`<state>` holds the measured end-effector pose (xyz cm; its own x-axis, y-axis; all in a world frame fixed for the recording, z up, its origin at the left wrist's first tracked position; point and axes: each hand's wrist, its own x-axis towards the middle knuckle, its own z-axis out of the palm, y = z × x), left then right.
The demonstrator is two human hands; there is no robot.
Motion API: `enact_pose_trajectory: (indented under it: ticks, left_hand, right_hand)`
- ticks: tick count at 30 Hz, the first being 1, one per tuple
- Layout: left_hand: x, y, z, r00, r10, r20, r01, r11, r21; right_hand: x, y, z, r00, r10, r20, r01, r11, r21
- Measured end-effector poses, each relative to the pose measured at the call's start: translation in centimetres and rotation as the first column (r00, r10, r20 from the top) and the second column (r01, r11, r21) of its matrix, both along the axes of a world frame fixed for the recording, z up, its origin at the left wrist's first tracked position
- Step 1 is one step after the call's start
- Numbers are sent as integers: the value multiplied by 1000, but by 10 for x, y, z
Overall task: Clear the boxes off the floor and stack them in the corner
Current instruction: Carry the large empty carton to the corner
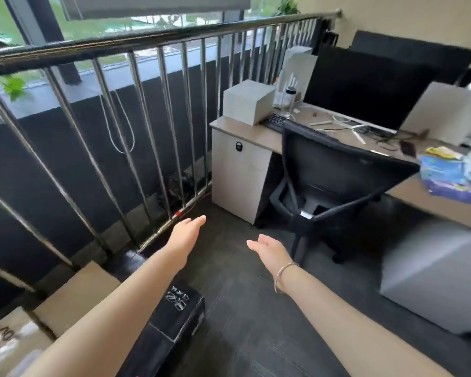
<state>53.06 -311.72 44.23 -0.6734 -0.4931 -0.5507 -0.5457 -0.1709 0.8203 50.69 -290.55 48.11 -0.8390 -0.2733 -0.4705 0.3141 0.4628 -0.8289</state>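
Both forearms reach forward over the floor (245, 308), and both hands hold nothing. Left hand (186, 235) has straight fingers, palm turned inward; right hand (269, 248) is flat and relaxed, with a bracelet (283, 276) on the wrist. Under the left forearm lies a black box (172, 314) on the dark carpet, and just beside it, along the railing (147, 104), stand brown boxes (76, 295). At the right edge of the floor stands a grey box (433, 278), well apart from the hands. Ahead are a desk (239, 131) with a monitor (365, 85) and a white box (248, 102) at its left corner, and a chair (335, 175).
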Motion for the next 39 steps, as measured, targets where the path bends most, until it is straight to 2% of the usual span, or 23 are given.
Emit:
enact_pose_trajectory:
  ticks: [2, 5, 11, 15, 18, 21, 26, 27, 30, 31, 34, 39]
  left_hand:
    - [-1, 59, 5, 996, -93, -14, 93, 995, 36]
    - [21, 177, 58, 950, -302, -80, 302, 953, -20]
    - [33, 381, 95, 783, -599, -168, 605, 796, -20]
    - [32, 511, 108, 612, -769, -183, 774, 630, -57]
    - [30, 618, 108, 485, -854, -190, 860, 505, -74]
    - [32, 713, 112, 397, -902, -171, 908, 413, -67]
    - [28, 886, 115, 161, -971, -175, 985, 170, -38]
    - [28, 906, 120, 142, -975, -171, 988, 150, -39]
    - [22, 1017, 129, 39, -986, -161, 999, 41, -5]
    - [21, 1041, 132, 16, -985, -172, 1000, 18, -11]
    - [19, 1141, 132, -132, -974, -183, 991, -129, -28]
    - [40, 1271, 120, -239, -960, -144, 971, -232, -65]
  right_hand:
    - [21, 56, 12, 996, -93, -5, 93, 996, 1]
    - [58, 147, 32, 970, -240, -39, 240, 971, -10]
    - [106, 312, 64, 853, -510, -115, 507, 860, -57]
    - [137, 428, 72, 709, -694, -124, 688, 720, -96]
    - [163, 525, 76, 544, -833, -104, 820, 554, -148]
    - [182, 613, 79, 397, -911, -106, 896, 410, -172]
    - [200, 770, 78, 152, -977, -152, 971, 176, -161]
    - [200, 788, 82, 134, -980, -149, 975, 157, -159]
    - [202, 880, 93, -22, -989, -147, 980, 8, -198]
    - [203, 900, 97, -51, -986, -159, 980, -19, -196]
    - [215, 978, 101, -160, -975, -157, 968, -123, -219]
    - [244, 1090, 89, -290, -946, -147, 946, -260, -193]
